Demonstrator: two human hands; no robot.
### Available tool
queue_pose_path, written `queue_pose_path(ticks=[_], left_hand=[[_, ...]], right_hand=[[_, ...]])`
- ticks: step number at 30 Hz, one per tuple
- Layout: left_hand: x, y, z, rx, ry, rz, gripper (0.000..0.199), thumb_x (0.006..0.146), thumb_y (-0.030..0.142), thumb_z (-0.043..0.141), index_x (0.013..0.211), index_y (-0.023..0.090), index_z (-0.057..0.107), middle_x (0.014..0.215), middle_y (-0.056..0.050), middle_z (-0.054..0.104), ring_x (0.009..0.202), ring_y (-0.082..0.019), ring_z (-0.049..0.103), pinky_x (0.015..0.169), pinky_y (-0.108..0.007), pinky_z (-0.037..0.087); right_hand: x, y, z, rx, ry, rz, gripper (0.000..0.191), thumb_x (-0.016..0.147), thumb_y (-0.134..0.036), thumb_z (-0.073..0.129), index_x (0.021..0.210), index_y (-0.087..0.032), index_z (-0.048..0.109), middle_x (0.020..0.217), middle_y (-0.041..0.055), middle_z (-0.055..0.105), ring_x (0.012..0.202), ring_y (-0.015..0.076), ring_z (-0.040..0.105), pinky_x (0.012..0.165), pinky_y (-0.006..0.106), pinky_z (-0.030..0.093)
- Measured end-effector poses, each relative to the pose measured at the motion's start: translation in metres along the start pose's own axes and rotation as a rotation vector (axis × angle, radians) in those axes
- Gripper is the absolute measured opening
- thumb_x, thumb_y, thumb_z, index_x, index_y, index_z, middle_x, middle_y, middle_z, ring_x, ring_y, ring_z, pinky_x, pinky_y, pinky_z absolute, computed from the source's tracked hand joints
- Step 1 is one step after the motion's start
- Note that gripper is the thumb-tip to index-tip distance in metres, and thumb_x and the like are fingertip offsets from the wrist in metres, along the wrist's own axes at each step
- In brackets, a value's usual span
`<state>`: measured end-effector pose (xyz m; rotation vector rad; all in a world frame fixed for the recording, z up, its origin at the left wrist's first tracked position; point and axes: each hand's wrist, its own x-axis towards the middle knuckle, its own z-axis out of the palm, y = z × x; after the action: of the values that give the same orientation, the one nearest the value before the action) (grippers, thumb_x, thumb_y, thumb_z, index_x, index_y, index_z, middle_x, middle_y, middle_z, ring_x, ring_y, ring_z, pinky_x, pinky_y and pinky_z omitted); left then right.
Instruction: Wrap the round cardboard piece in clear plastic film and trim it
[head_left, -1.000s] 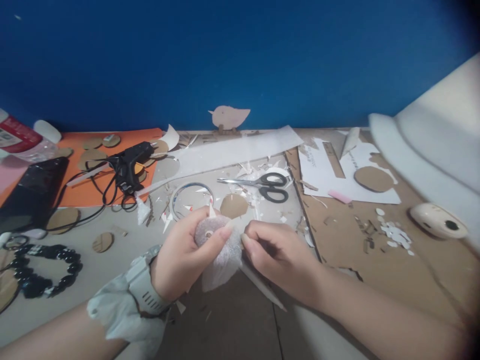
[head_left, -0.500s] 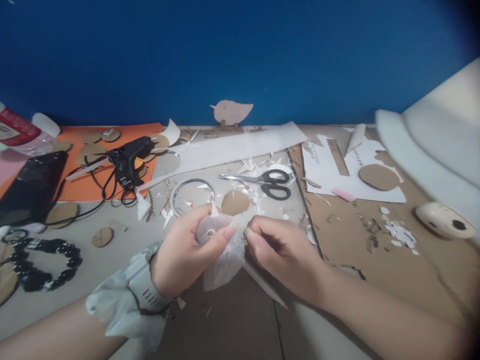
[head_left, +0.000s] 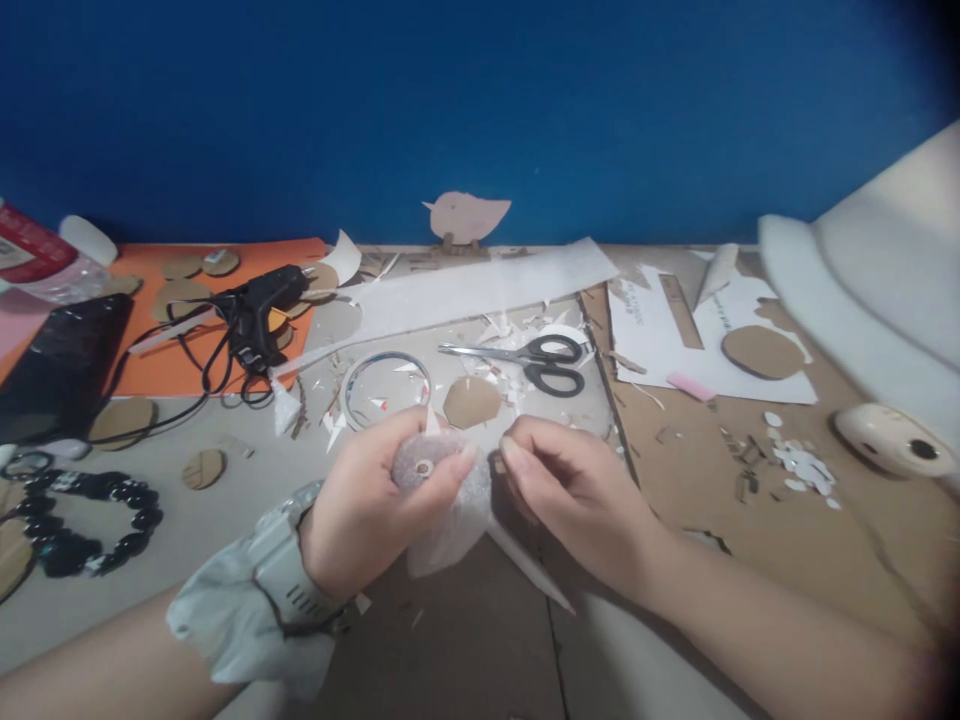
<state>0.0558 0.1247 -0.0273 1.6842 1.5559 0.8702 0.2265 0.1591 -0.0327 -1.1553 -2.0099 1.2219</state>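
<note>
At the left of the surface (head_left: 187, 530), a black glue gun (head_left: 259, 315) lies across an orange sheet (head_left: 169, 372), with a red-labelled bottle (head_left: 34, 250), a flat black object (head_left: 67, 370) and a black bead bracelet (head_left: 64, 545) further left. Black-handled scissors (head_left: 519, 354) lie in front of a long white strip (head_left: 480, 290), behind which 1 pink bird cutout (head_left: 469, 217) stands before the blue wall (head_left: 480, 100). At the right, an oval cardboard piece (head_left: 763, 352) rests on white paper (head_left: 652, 350), with a pale rounded case (head_left: 889, 440) nearby.
</note>
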Motion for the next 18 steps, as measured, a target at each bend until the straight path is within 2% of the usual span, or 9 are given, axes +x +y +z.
queue_pose_path(ticks=[9,18], left_hand=[[0.0024,-0.0019,-0.0006,-0.006,0.0,-0.021,0.021,0.082,0.035,0.052,0.068,0.019,0.05,0.061,0.003,0.052,0.056,-0.012,0.048,0.053,-0.024,0.04],[0.0023,-0.0016,-0.0011,-0.019,0.001,-0.011,0.019,0.081,0.032,0.053,0.068,0.019,0.051,0.062,0.003,0.052,0.057,-0.012,0.048,0.055,-0.024,0.04]], right_hand=[[-0.0011,0.0009,0.0007,-0.044,-0.069,-0.055,0.026,0.077,-0.011,0.042,0.056,-0.02,0.029,0.054,-0.0063,0.032,0.05,0.0069,0.032,0.046,0.019,0.027],[0.0005,0.0008,0.0015,-0.019,-0.103,-0.032,0.025,0.075,-0.01,0.041,0.055,-0.02,0.028,0.053,-0.0066,0.031,0.049,0.0069,0.031,0.045,0.019,0.027]])
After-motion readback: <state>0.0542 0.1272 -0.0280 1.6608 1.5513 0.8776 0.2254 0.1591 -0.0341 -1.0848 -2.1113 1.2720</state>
